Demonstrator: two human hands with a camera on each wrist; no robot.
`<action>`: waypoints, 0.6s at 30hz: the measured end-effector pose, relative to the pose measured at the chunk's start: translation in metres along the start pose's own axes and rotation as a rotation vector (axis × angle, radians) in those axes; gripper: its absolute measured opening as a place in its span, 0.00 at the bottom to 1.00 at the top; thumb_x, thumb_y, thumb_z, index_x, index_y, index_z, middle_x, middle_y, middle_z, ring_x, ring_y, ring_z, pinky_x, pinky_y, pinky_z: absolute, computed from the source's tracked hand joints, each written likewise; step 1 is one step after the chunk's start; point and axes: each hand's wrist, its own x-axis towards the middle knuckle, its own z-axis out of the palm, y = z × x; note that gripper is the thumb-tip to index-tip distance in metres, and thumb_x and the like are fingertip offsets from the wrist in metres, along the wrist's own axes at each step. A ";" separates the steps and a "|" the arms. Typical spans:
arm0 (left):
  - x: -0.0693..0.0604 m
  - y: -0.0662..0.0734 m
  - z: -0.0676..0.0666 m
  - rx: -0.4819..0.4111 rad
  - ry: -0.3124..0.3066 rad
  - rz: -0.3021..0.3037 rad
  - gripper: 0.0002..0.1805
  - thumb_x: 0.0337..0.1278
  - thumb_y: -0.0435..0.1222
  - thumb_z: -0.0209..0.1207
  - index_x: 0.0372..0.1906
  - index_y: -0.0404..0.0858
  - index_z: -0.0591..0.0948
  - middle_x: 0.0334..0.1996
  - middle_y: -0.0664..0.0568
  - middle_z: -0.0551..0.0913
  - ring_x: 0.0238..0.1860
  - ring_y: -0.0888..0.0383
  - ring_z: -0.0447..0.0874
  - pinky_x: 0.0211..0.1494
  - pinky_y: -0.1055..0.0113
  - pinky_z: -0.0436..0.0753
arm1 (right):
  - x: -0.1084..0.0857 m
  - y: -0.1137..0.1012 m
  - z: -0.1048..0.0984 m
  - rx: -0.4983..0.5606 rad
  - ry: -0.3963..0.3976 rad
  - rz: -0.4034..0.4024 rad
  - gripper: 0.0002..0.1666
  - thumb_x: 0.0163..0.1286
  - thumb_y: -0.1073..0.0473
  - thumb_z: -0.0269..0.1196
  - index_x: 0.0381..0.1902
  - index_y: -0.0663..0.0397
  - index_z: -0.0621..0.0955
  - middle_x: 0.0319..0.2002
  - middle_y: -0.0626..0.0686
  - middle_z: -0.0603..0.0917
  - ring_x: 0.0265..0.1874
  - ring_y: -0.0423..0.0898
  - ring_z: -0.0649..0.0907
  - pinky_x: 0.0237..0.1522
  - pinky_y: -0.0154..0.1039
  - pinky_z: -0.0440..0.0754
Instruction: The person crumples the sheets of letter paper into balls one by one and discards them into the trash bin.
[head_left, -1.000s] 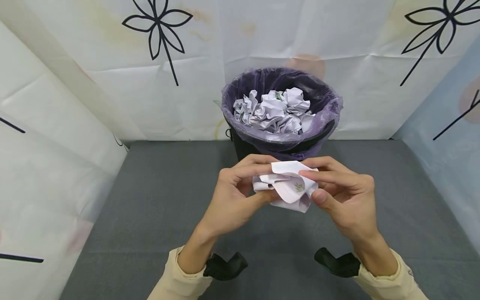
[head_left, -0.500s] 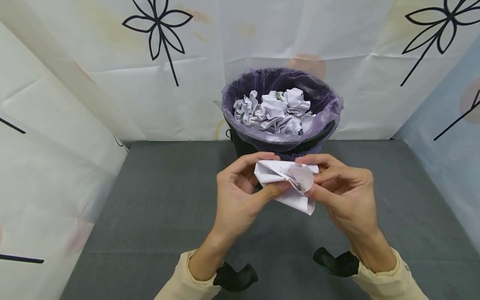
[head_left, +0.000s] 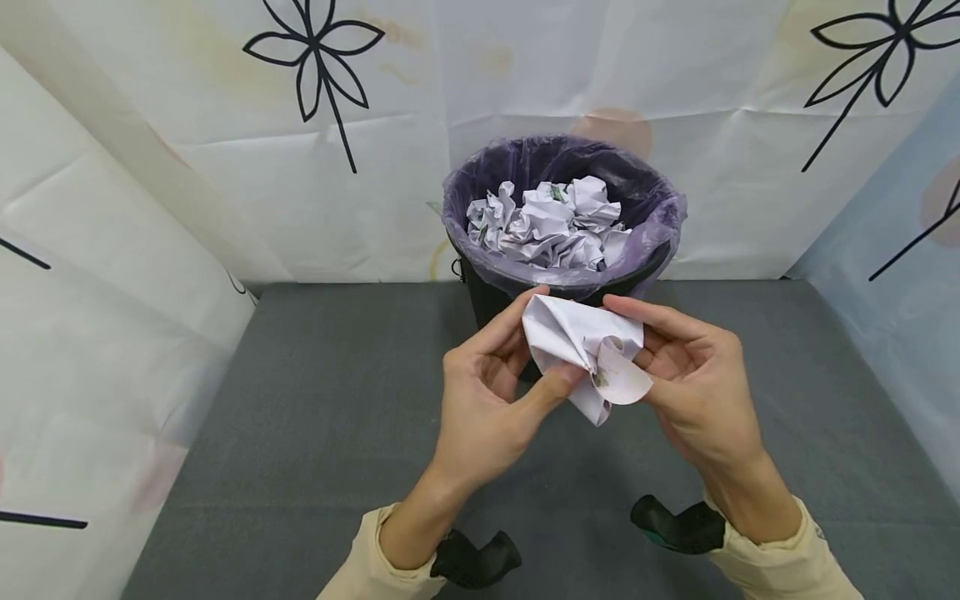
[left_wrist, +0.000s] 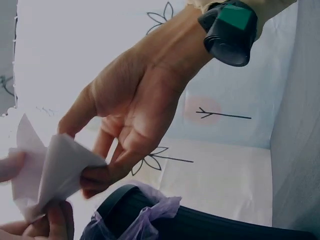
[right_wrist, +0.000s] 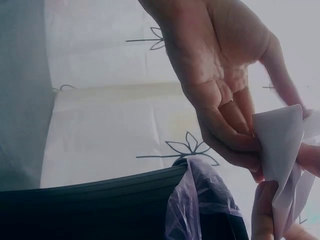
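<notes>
Between my two hands, in front of the bin, is a folded, partly crumpled sheet of white paper (head_left: 558, 329) with a curled flap and a small printed mark. My left hand (head_left: 487, 400) pinches its left side, thumb on the near face and fingers behind. With thumb and fingers, my right hand (head_left: 701, 383) holds the right side near the curled flap. Both wrist views show the paper, as a pointed fold (left_wrist: 65, 165) in the left one and as a creased piece (right_wrist: 280, 145) in the right one. Some fingertips are hidden behind it.
A black bin (head_left: 487, 296) with a purple plastic liner (head_left: 660, 208) stands just beyond my hands, against the back sheet. Several crumpled white papers (head_left: 547, 217) lie in it. Dark grey cloth (head_left: 322, 400) covers the surface, and patterned white sheets (head_left: 187, 167) enclose it.
The paper has been turned and refolded between my hands. Its curled flap now sticks out to the lower right, and the paper is slightly higher. The bin has not moved.
</notes>
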 end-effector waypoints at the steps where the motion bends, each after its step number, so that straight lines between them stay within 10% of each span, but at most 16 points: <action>1: -0.001 0.001 0.000 0.006 -0.021 -0.004 0.46 0.60 0.45 0.71 0.73 0.22 0.63 0.62 0.31 0.77 0.62 0.49 0.78 0.68 0.53 0.74 | 0.000 0.000 0.000 -0.011 0.013 0.005 0.31 0.57 0.86 0.66 0.59 0.88 0.71 0.54 0.67 0.82 0.52 0.52 0.84 0.53 0.41 0.84; 11: 0.000 0.011 0.007 0.170 -0.015 -0.056 0.51 0.45 0.18 0.73 0.76 0.29 0.61 0.61 0.45 0.81 0.60 0.51 0.81 0.60 0.56 0.81 | -0.003 0.001 0.003 -0.096 0.100 0.004 0.32 0.49 0.90 0.67 0.54 0.93 0.72 0.51 0.67 0.84 0.47 0.52 0.86 0.47 0.41 0.86; 18: 0.001 0.008 0.005 0.257 0.011 -0.021 0.45 0.44 0.19 0.74 0.70 0.25 0.68 0.51 0.37 0.84 0.45 0.53 0.89 0.46 0.59 0.88 | -0.004 -0.004 0.008 -0.180 0.109 -0.003 0.30 0.48 0.94 0.59 0.53 0.93 0.73 0.50 0.68 0.84 0.47 0.52 0.87 0.47 0.41 0.85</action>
